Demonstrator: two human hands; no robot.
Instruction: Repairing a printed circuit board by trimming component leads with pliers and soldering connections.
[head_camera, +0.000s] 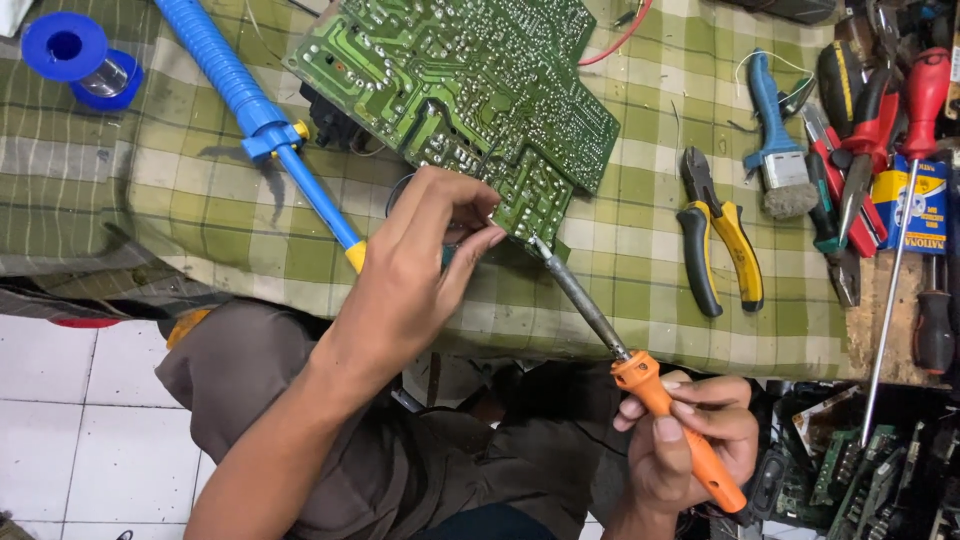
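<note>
Your right hand (690, 440) grips the orange-handled soldering iron (640, 380), its metal tip touching the near corner of the green printed circuit board (470, 90). Your left hand (420, 270) pinches that same corner on the green checked cloth (620, 290). Beyond lie a blue desoldering pump (255, 110) and yellow-handled pliers (720, 235).

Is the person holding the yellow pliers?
No, the yellow pliers lie alone on the checked cloth; the right hand holds an orange soldering iron.
</note>
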